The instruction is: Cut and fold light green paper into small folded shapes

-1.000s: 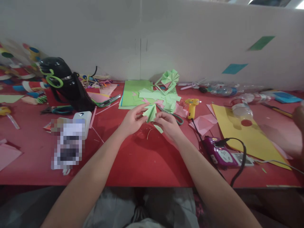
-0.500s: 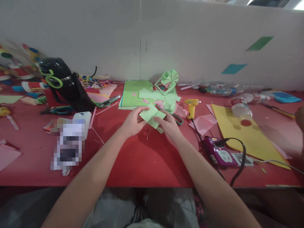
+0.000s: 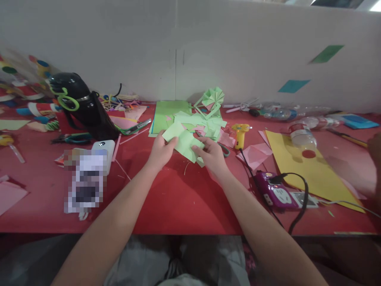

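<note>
A light green folded paper (image 3: 184, 142) is held between both hands above the red table. My left hand (image 3: 163, 150) pinches its left edge, thumb on top. My right hand (image 3: 210, 154) grips the right side, with its thumb on the face of the paper and fingers beneath. Just beyond my hands lie green paper scraps (image 3: 193, 118) and a stack of green sheets (image 3: 171, 109). Behind them stands a folded green paper shape with a pleated round top (image 3: 212, 98). Scissors (image 3: 224, 150) are partly hidden behind my right hand.
A yellow glue gun (image 3: 239, 137) stands right of my hands, its cord running past a purple power socket (image 3: 275, 192). Yellow paper (image 3: 321, 182) carries a plastic bottle (image 3: 302, 139). A black bottle (image 3: 83, 105) and a white power bank (image 3: 104, 151) are left. Another person's hand (image 3: 375, 145) is far right.
My left hand has moved slightly left and the green paper now lies more spread out between my hands. My right hand has barely moved.
</note>
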`<state>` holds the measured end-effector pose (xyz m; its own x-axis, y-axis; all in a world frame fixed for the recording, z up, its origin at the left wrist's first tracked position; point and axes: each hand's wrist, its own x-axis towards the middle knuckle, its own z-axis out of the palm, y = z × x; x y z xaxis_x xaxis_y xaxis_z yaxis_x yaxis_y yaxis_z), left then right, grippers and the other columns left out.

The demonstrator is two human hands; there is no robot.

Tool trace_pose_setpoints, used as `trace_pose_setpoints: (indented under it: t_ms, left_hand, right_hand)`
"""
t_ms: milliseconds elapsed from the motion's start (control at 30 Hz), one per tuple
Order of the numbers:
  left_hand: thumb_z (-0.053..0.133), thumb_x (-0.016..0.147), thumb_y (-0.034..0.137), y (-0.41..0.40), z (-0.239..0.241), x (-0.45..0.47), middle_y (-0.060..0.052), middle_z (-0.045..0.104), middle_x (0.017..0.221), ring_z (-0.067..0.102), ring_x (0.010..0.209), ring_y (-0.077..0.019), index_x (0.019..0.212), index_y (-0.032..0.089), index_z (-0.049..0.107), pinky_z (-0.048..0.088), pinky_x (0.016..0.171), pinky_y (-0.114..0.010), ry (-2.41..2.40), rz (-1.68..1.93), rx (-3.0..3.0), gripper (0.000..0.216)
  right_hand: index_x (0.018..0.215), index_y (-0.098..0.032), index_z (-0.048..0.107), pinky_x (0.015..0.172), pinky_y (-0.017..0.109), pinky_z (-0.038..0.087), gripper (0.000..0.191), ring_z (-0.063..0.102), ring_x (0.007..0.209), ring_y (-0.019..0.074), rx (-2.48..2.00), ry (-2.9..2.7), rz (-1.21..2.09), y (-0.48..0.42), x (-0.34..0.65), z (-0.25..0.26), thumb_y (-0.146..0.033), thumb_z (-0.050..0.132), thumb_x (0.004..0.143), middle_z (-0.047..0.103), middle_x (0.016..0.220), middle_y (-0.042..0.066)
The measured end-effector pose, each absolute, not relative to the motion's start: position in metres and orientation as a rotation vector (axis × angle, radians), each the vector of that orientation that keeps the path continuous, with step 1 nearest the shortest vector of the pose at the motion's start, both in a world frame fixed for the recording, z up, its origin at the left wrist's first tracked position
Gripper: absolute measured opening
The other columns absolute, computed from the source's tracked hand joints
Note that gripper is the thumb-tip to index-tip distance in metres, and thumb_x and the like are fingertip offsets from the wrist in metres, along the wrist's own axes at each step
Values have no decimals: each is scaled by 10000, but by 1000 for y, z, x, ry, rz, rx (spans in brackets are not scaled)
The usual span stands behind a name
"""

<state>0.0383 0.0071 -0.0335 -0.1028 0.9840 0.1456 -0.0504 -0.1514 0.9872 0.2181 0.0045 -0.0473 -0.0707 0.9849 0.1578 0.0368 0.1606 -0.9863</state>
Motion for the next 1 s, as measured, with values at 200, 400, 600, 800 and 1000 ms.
trace_pose_setpoints:
  t_ms: [200,400,600,800,1000]
  left_hand:
    - [752,701,230,6,-27,31,-62,691,937,677,772,-198,1114,192,576,568,678,-327,1333,1358,1189,451]
    - [719,675,164,6,-28,20,-54,695,919,661,721,-180,1240,202,559,532,651,-303,1373,1259,1395,589]
    - [788,638,220,3,-25,19,-55,716,971,677,844,-201,1203,184,619,525,740,-313,1351,1138,1411,591]
    - [794,674,268,2,-25,24,-82,748,1083,694,969,-241,1040,174,707,532,864,-369,1254,1167,1410,388]
    - [773,704,288,-1,-28,28,-87,748,1010,688,955,-253,1021,166,704,511,872,-380,1356,1135,1398,347]
  right_hand:
    - [1048,-225,604,480,257,344,279,427,498,110,-1120,-1504,882,5,221,-47,-401,663,841,519,612,-46]
    - [982,-223,684,501,261,350,169,377,509,82,-1134,-1573,655,9,227,-48,-337,613,880,618,817,12]
    - [963,-244,763,644,308,501,159,592,742,150,-1075,-1670,472,11,230,-49,-280,628,888,656,971,61]
    - [1062,-267,772,771,368,559,225,639,936,202,-1056,-1754,344,14,231,-54,-248,622,895,644,1074,83]
    - [1026,-272,774,861,443,535,206,612,970,238,-1103,-1791,181,15,233,-54,-264,638,872,627,1064,93]
